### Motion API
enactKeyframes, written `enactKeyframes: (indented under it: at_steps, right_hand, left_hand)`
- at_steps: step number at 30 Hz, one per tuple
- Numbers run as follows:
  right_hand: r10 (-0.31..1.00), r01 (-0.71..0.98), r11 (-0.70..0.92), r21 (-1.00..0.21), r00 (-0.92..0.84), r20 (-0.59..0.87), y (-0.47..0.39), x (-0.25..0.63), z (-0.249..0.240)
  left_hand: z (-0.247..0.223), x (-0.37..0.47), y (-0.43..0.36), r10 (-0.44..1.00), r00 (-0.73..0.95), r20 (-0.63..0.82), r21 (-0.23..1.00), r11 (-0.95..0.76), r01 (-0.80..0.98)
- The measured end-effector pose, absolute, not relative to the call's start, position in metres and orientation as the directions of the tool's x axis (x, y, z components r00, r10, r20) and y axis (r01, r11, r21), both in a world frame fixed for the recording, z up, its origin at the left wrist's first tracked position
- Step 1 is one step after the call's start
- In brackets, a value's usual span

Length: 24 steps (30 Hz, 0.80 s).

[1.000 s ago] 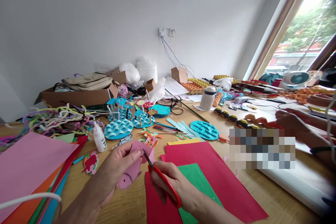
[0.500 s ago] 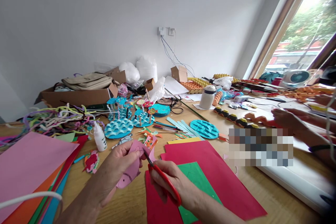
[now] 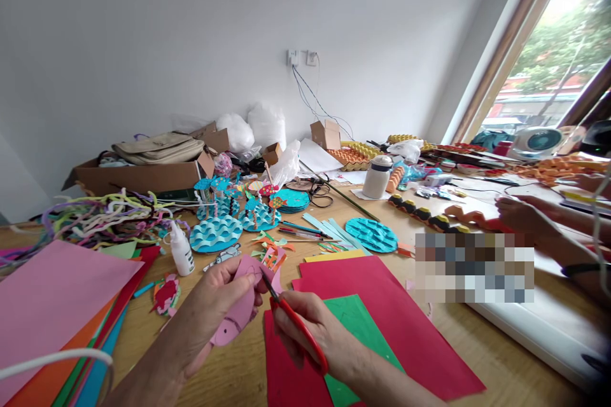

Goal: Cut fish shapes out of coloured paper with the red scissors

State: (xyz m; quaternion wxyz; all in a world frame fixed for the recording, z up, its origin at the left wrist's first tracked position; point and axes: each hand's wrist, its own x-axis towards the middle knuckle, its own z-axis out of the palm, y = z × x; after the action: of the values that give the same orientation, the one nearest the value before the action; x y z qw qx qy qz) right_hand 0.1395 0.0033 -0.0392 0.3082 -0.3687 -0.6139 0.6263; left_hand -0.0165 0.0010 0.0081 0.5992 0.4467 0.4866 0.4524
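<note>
Left of my squeeze bottle (image 3: 182, 253) lie pipe cleaners (image 3: 112, 219); behind it, a box (image 3: 136, 178); to its right, scissors (image 3: 312, 342) in my right fingers (image 3: 301, 301).

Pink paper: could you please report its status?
Left hand holds pink paper. Right hand holds red-handled scissors at the paper. Left thumb close to the scissors.

Beige bag (image 3: 157, 151) atop cardboard box (image 3: 138, 177); window (image 3: 544, 76) at far right.

Glue bottle (image 3: 182, 252) — obstacle beyond left grip (image 3: 218, 296)
</note>
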Motion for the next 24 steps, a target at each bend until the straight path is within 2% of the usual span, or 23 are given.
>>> enactKeyframes:
  at_steps: [24]
  right_hand:
    - [0.847,0.065,-0.017,-0.998,-0.529,-0.049,0.0035,0.1402,-0.0429]
  left_hand:
    - [0.0059,-0.0176,0.0034,0.974,0.136,-0.184,0.975,0.198,-0.103]
